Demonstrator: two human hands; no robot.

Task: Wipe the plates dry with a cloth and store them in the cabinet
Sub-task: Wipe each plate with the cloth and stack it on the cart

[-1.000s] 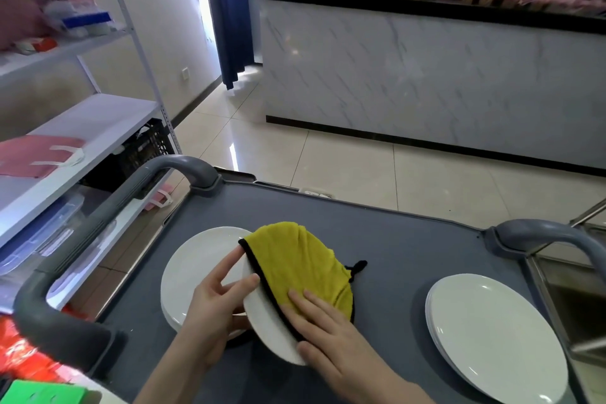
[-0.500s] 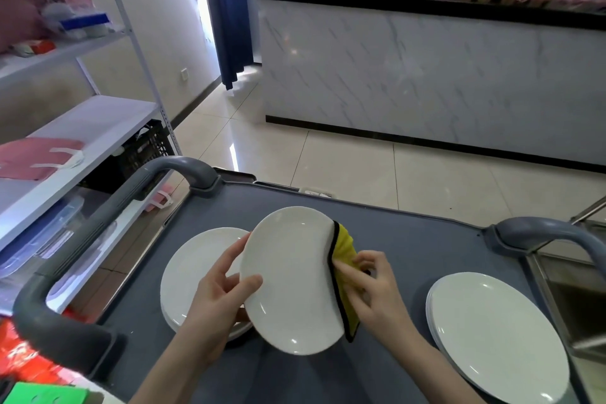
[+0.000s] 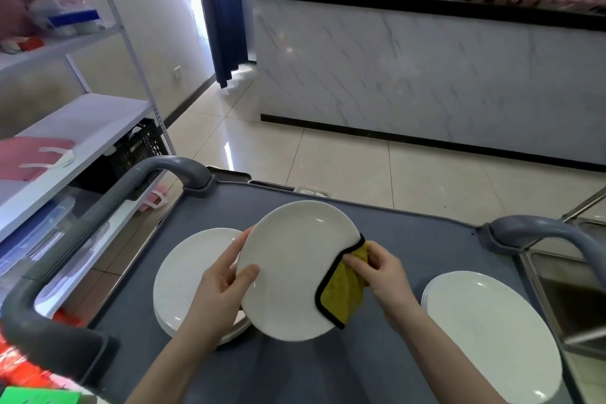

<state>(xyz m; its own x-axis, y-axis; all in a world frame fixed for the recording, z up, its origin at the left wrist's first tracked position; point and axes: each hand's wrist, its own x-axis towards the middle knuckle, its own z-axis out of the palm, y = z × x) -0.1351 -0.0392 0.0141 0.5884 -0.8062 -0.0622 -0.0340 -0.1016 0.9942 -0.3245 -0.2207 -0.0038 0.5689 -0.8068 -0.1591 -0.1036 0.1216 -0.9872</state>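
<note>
A white plate (image 3: pixel 292 272) is held tilted above a grey cart (image 3: pixel 410 239); the left hand (image 3: pixel 223 285) grips its left rim, thumb curled onto the face and fingers behind; the right hand (image 3: pixel 380 272) pinches a black-edged yellow cloth (image 3: pixel 341 295) folded over the plate's right rim; a stack of plates (image 3: pixel 187 272) lies on the cart just left of and partly under the held plate; a second stack (image 3: pixel 485 331) lies well to its right.
</note>
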